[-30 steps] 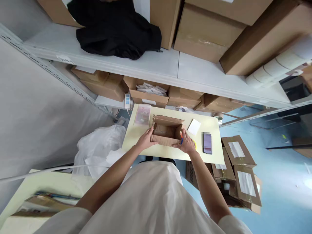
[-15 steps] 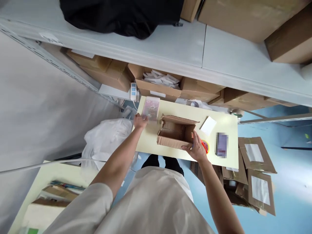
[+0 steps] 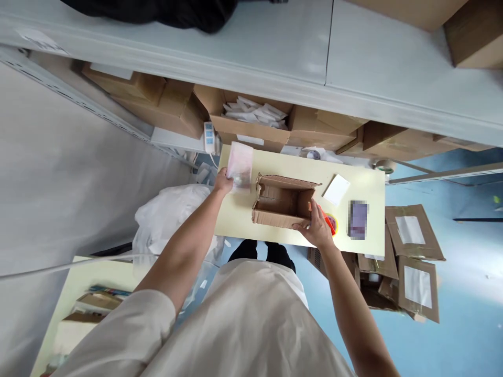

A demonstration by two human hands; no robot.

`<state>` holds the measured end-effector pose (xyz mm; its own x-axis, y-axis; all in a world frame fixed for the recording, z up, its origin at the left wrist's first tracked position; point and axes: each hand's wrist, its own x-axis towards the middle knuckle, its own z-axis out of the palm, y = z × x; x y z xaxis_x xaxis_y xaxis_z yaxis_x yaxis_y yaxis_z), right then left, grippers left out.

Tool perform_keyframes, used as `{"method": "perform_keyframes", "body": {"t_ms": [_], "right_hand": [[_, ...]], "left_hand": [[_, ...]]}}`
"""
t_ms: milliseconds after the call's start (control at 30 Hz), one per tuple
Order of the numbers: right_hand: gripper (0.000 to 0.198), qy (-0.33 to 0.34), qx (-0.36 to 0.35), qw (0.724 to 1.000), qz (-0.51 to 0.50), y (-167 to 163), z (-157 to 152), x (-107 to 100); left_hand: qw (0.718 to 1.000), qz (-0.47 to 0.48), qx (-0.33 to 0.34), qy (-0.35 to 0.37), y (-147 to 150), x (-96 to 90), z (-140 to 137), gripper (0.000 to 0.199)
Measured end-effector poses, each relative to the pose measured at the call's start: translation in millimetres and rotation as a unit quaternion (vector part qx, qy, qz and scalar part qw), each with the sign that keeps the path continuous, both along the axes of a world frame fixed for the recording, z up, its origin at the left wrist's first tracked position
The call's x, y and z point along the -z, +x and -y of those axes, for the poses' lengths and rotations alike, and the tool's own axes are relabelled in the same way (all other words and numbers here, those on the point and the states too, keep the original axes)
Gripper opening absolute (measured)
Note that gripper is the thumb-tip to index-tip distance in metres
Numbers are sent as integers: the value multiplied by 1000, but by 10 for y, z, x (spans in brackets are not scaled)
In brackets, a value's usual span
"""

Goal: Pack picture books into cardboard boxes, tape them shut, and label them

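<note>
An open cardboard box (image 3: 283,215) lies on the cream table (image 3: 236,222) in front of me. My right hand (image 3: 316,228) grips its right end, thumb on the near side. Beside that hand, partly behind it, is an orange-red tape dispenser (image 3: 330,222) with a yellow-edged roll. At the table's left end my left hand (image 3: 223,181) holds a pinkish, clear-looking packet (image 3: 240,162) by its lower left edge. The packet's printing is too blurred to read.
A white card (image 3: 336,189) and a blurred-out purple item (image 3: 357,220) lie on the table's right. Behind stands a shelf (image 3: 275,63) above cartons, one carton (image 3: 251,128) full of white packets. White plastic bags (image 3: 168,214) sit left; flattened cartons (image 3: 412,235) lie right.
The packet in my left hand has tilted and shifted slightly, and looks paler. My right hand stays on the box. The whole view has shifted a little with my head.
</note>
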<state>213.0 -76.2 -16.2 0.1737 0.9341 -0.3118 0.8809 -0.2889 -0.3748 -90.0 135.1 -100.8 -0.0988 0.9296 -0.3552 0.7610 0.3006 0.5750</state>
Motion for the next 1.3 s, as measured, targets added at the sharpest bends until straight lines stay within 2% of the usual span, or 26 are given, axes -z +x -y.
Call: {"method": "perform_keyframes", "body": {"t_ms": [100,200,300,367,467,567,733,867,967,1033,1100,1167,1233,1300], "right_hand": [[100,1,10,1000,-16,-3,-14,4],[100,1,18,999,-32,-13,-31,7],[104,-6,28,999,-31,-36,-41,-8],[105,-19,40,999,-18,-64,-40,-37],[103,-46,54,997,9,-117,-32,-104],[97,-66,59,996,14,-151,-25,-168],[96,-67,78,995,8,-137,-35,-200],[98,-76,75,994,23,-116,-62,-208],[95,-87,65,994,29,-112,-83,-239],[95,-94,62,993,29,-107,-92,-262],[97,-99,62,993,19,-93,-93,-273],[102,-100,61,993,-7,-67,-84,-257],[107,-83,59,994,-44,-30,-64,-207],[113,-29,59,994,-86,14,-35,-129]], "left_hand": [[997,4,13,76,-240,-406,117,43],[981,10,67,184,-387,-981,254,42],[940,19,175,292,-236,-1465,414,40],[911,40,267,312,16,-1612,522,39],[878,60,381,283,434,-1566,663,42],[871,32,440,216,705,-1378,744,48],[882,3,460,106,857,-1143,671,48],[873,-17,486,33,1000,-1046,543,53],[874,-29,485,26,1080,-1018,559,60],[873,-20,483,66,1045,-1011,639,61],[880,1,454,141,922,-993,756,52],[904,22,372,211,743,-941,890,43],[938,44,264,222,559,-850,1025,42],[962,85,192,175,414,-737,1147,53]]}}
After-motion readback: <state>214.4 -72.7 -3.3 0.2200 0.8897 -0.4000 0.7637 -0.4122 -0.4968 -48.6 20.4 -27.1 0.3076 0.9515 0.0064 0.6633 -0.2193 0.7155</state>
